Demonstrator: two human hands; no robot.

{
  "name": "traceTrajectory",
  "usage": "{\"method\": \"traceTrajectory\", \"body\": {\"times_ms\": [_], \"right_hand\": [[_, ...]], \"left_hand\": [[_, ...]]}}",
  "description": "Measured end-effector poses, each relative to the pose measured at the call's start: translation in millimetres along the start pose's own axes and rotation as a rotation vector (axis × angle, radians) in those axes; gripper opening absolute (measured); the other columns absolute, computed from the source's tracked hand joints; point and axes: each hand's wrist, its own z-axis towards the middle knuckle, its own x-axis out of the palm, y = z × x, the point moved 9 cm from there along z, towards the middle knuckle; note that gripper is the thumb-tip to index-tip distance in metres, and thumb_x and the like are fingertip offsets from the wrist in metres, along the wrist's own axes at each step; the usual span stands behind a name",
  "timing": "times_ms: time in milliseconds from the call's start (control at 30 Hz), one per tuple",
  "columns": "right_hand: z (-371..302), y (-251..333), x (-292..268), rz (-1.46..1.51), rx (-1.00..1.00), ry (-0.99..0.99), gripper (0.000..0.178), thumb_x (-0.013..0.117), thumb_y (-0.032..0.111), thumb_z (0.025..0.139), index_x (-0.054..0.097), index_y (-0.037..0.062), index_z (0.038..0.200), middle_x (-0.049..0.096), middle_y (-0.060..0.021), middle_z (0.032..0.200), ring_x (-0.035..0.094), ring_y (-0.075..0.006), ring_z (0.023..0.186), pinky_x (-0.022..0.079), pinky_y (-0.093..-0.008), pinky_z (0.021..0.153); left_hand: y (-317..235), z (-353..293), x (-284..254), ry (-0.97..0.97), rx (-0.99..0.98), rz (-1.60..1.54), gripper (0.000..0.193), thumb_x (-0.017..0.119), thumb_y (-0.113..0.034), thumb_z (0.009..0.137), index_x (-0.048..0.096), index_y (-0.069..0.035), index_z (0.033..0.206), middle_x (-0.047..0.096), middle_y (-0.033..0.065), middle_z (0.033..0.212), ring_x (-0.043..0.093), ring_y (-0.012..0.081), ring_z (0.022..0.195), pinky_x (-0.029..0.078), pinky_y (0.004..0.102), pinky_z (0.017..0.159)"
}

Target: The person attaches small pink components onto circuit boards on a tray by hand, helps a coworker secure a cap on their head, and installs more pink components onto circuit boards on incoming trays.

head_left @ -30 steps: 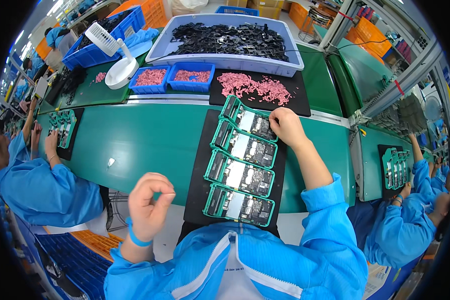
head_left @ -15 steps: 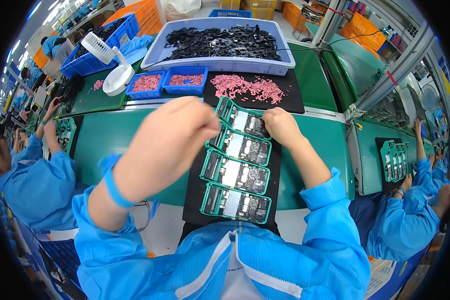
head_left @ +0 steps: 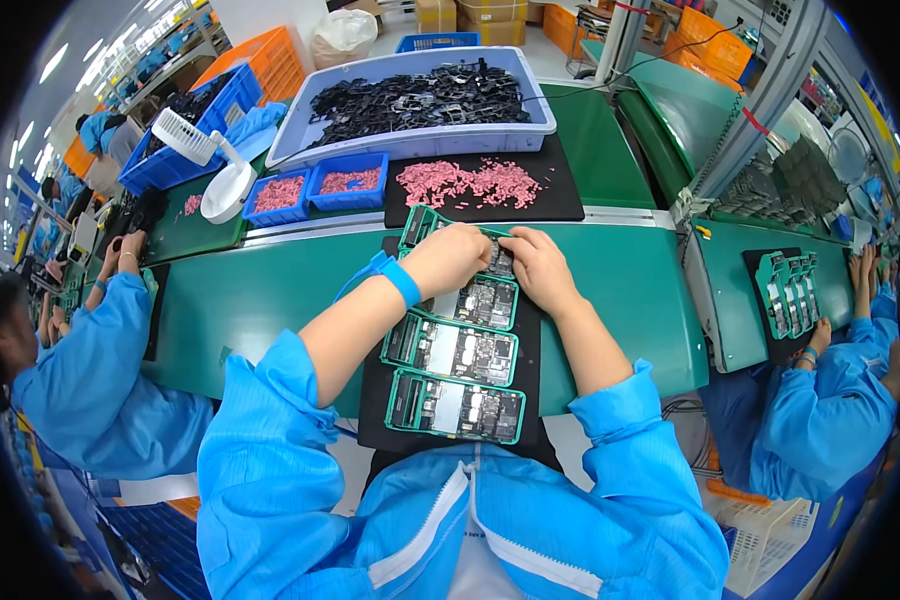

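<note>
Several open phone bodies in green frames, their circuit boards showing, lie in a column on a black mat (head_left: 374,385); the nearest phone body (head_left: 456,405) is fully visible. My left hand (head_left: 450,262), with a blue wrist strap, is over the farthest phone body (head_left: 422,225) with its fingers pinched together. Whatever is between those fingertips is hidden. At the same phone body's right end, my right hand (head_left: 540,266) grips the green frame's edge with bent fingers. The two hands partly cover this phone body and the one below it.
Beyond the green bench (head_left: 260,270), pink pieces (head_left: 470,185) lie on a dark pad beside two small blue bins (head_left: 276,199). A large tub (head_left: 420,140) of black parts stands behind, a white fan (head_left: 228,190) to the left. Co-workers (head_left: 110,370) sit on both sides.
My left hand, blurred and raised at the left before, has moved right and down onto the farthest phone body. My right hand stays at that body's right end. The whole view has shifted slightly.
</note>
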Motion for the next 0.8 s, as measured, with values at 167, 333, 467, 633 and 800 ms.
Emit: {"method": "traceTrajectory", "body": {"times_ms": [167, 333, 467, 633, 800], "right_hand": [[1, -3, -1, 0.045, 0.012, -0.046, 0.024, 0.058, 0.001, 0.078, 0.066, 0.0051, 0.101, 0.063, -0.0128, 0.108, 0.059, -0.0319, 0.103, 0.048, -0.0409, 0.091], [0, -2, -1, 0.078, 0.008, -0.074, 0.025, 0.059, 0.001, 0.078, 0.066, 0.0056, 0.101, 0.063, -0.0123, 0.107, 0.059, -0.0317, 0.103, 0.048, -0.0406, 0.091], [0, -3, 0, 0.066, 0.016, -0.076, 0.025, 0.059, 0.001, 0.078, 0.066, 0.0062, 0.101, 0.063, -0.0121, 0.108, 0.059, -0.0316, 0.104, 0.048, -0.0406, 0.091], [-1, -3, -2, 0.080, 0.020, -0.077, 0.025, 0.059, 0.001, 0.078, 0.066, 0.0062, 0.101, 0.063, -0.0123, 0.108, 0.058, -0.0318, 0.104, 0.047, -0.0407, 0.092], [0, -3, -2, 0.075, 0.011, -0.085, 0.025, 0.059, 0.002, 0.079, 0.066, 0.0062, 0.102, 0.063, -0.0122, 0.108, 0.058, -0.0317, 0.105, 0.047, -0.0407, 0.092]], "left_hand": [[-16, -6, 11, -0.002, 0.094, 0.007, 0.007, 0.065, -0.011, 0.078, 0.066, -0.005, 0.081, 0.064, 0.0105, 0.085, 0.059, 0.0309, 0.089, 0.049, 0.0404, 0.082], [-24, -8, 21, -0.038, 0.138, 0.223, 0.006, 0.064, -0.012, 0.079, 0.066, -0.007, 0.078, 0.062, 0.0086, 0.083, 0.059, 0.0276, 0.087, 0.048, 0.0377, 0.081], [-27, -6, 26, -0.030, 0.155, 0.313, 0.006, 0.064, -0.012, 0.079, 0.066, -0.008, 0.077, 0.062, 0.0073, 0.082, 0.059, 0.0262, 0.085, 0.048, 0.0367, 0.080], [-32, -6, 23, -0.041, 0.185, 0.336, 0.002, 0.062, -0.007, 0.070, 0.063, -0.006, 0.071, 0.063, 0.0099, 0.082, 0.060, 0.0259, 0.085, 0.050, 0.0366, 0.078], [-38, -6, 21, -0.035, 0.184, 0.370, 0.003, 0.061, -0.008, 0.071, 0.064, -0.006, 0.072, 0.063, 0.0090, 0.082, 0.061, 0.0250, 0.087, 0.049, 0.0359, 0.079]]}}
